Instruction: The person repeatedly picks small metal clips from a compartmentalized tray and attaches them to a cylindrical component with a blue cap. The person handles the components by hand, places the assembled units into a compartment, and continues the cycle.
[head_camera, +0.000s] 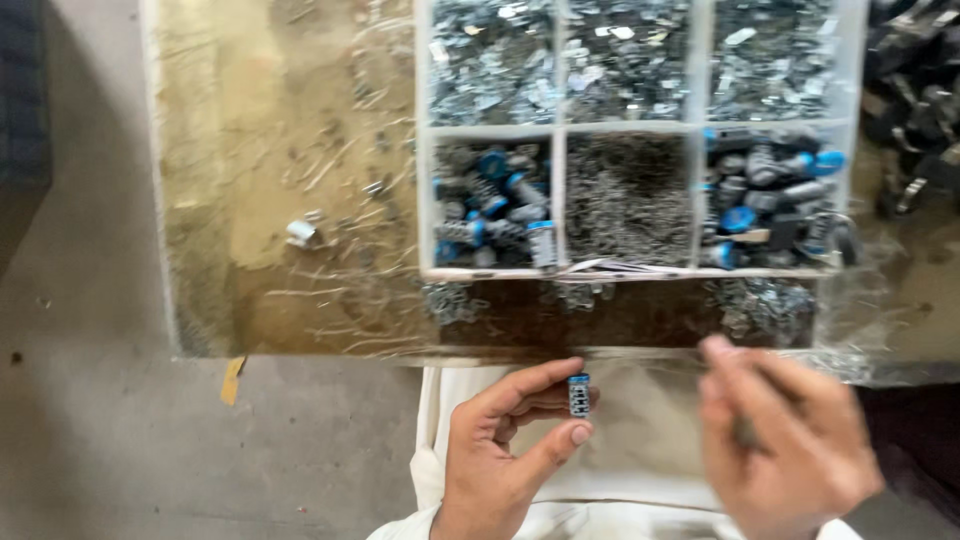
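- Where the view looks down over the lap, a small grey cylinder with a blue end (579, 394) is pinched between the thumb and forefinger of the left hand (505, 455), just below the near edge of the counter (250, 200).
- The other fingers of the left hand are curled in behind the cylinder; its fine ribbing is only faintly made out.
- The right hand (785, 440) is smeared by motion, so its outline is soft. Its fingers (715, 352) are drawn together and point up toward the counter edge, but whether anything is held between them cannot be told; a dark streak near the palm is too blurred to be named.
- A white divided tray (560, 130) is set on the counter, well apart from the hands; its top row is cut off by the upper edge of the picture.
- The three upper compartments are filled with small silvery metal pieces (625, 60), too small and blurred to be told apart.
- Grey and blue cylinders (490, 200) are heaped in the lower left compartment, and more of them (770, 195) in the lower right one.
- A mass of fine thin wire pieces (628, 195) is held in the lower middle compartment.
- Loose silvery bits (765, 305) are scattered along the dark front strip of the counter, and one small pale piece (300, 232) lies alone on the left.
- Dark objects (915, 100) at the right edge are cut off and cannot be identified.
- Pale cloth (640, 450) is seen beneath both hands.
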